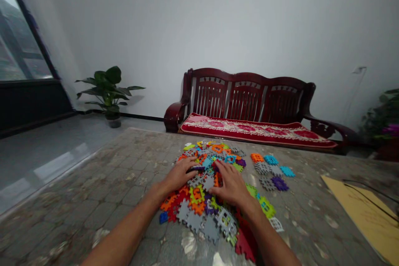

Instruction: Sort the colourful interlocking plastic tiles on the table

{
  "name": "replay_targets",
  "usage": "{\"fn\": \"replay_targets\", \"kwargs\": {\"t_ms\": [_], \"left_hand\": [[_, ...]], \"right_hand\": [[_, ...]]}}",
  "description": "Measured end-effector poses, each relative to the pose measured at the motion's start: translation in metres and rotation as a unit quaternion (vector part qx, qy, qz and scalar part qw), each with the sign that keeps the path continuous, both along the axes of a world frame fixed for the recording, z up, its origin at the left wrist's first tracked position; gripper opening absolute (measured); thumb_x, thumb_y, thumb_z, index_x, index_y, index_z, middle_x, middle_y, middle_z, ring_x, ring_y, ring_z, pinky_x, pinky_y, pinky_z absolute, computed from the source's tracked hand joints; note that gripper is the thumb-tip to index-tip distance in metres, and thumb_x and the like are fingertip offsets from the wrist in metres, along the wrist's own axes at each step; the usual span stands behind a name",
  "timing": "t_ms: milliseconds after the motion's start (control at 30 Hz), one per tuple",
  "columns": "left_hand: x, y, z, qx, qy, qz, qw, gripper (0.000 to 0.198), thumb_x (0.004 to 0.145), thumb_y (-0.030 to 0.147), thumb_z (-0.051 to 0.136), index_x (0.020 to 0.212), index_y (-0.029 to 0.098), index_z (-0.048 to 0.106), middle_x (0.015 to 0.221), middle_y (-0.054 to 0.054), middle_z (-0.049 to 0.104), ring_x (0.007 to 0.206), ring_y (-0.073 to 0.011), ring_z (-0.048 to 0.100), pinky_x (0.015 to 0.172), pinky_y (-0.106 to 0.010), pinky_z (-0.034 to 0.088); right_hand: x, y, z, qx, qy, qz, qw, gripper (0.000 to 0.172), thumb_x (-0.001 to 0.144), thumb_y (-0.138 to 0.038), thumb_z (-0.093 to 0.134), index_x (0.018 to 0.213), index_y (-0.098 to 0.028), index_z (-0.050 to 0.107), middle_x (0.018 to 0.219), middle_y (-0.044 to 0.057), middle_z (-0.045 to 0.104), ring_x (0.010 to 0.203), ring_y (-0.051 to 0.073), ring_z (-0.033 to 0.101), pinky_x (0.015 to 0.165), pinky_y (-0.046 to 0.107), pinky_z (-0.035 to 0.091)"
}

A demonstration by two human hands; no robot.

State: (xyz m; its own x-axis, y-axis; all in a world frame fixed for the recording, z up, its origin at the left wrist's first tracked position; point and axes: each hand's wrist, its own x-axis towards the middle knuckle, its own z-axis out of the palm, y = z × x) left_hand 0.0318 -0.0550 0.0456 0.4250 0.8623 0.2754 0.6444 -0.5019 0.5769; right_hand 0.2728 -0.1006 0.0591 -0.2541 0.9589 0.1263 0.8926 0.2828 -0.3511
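Note:
A heap of colourful interlocking plastic tiles (195, 220) with toothed edges spreads over the table in front of me. My left hand (181, 173) is at the heap's left side, with a dark purple tile (197, 168), seen nearly edge-on, between its fingertips and thumb. My right hand (231, 183) lies over the right side of the heap, fingers spread and thumb apart, beside an orange tile (218, 179) and a grey tile (208, 183). Its fingertips reach red and blue pieces whose contact I cannot make out. Both palms hide some tiles.
Right of the heap lies a separate group of tiles, including a purple one (279, 183) and a blue one (287, 171). A yellow board (361, 212) with a dark cable lies at the right. Beyond the patterned table (124, 191) stand a wooden bench (243, 95) and a potted plant (107, 91).

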Motion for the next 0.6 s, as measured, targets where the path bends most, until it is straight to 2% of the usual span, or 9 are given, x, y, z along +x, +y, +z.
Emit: {"fn": "replay_targets", "kwargs": {"t_ms": [100, 233, 367, 467, 600], "left_hand": [[0.005, -0.001, -0.001, -0.002, -0.029, 0.027, 0.999, 0.026, 0.084, 0.03, 0.06, 0.105, 0.024, 0.074, 0.134, -0.008, 0.063, 0.124, -0.0245, 0.056, 0.11, -0.04, 0.039], [0.014, 0.003, 0.001, 0.009, -0.071, 0.064, 0.995, 0.016, 0.08, 0.028, 0.065, 0.091, 0.024, 0.075, 0.122, -0.006, 0.07, 0.115, -0.0248, 0.062, 0.105, -0.039, 0.044], [0.024, 0.008, 0.007, 0.042, -0.105, 0.094, 0.989, 0.019, 0.082, 0.03, 0.063, 0.097, 0.023, 0.074, 0.112, -0.004, 0.073, 0.108, -0.0227, 0.064, 0.101, -0.036, 0.045], [0.032, 0.011, 0.015, 0.047, -0.102, 0.129, 0.985, 0.023, 0.086, 0.037, 0.057, 0.095, 0.021, 0.071, 0.101, -0.005, 0.074, 0.097, -0.0214, 0.065, 0.092, -0.033, 0.047], [0.041, 0.014, 0.025, 0.02, -0.093, 0.163, 0.982, 0.033, 0.09, 0.043, 0.046, 0.088, 0.019, 0.069, 0.088, -0.007, 0.072, 0.084, -0.0214, 0.065, 0.082, -0.033, 0.048]], "right_hand": [[-0.007, 0.0, -0.004, 0.005, 0.02, -0.022, 1.0, 0.091, 0.068, -0.047, 0.074, 0.149, -0.025, 0.037, 0.154, 0.01, 0.037, 0.137, 0.032, 0.037, 0.111, 0.046, 0.029], [-0.007, 0.002, -0.011, 0.055, 0.073, -0.035, 0.995, 0.068, 0.071, -0.033, 0.068, 0.136, -0.026, 0.051, 0.136, 0.009, 0.054, 0.121, 0.027, 0.052, 0.101, 0.038, 0.04], [-0.003, 0.006, -0.017, 0.088, 0.113, -0.037, 0.989, 0.046, 0.07, -0.021, 0.06, 0.116, -0.025, 0.061, 0.115, 0.007, 0.063, 0.107, 0.024, 0.059, 0.089, 0.033, 0.046], [0.0, 0.012, -0.023, 0.117, 0.159, -0.041, 0.979, 0.041, 0.069, -0.017, 0.056, 0.109, -0.024, 0.063, 0.109, 0.006, 0.064, 0.101, 0.023, 0.061, 0.088, 0.033, 0.047], [0.009, 0.026, -0.032, 0.15, 0.26, -0.068, 0.951, 0.041, 0.075, -0.025, 0.057, 0.116, -0.02, 0.062, 0.113, 0.009, 0.066, 0.106, 0.024, 0.061, 0.095, 0.037, 0.047]]}}
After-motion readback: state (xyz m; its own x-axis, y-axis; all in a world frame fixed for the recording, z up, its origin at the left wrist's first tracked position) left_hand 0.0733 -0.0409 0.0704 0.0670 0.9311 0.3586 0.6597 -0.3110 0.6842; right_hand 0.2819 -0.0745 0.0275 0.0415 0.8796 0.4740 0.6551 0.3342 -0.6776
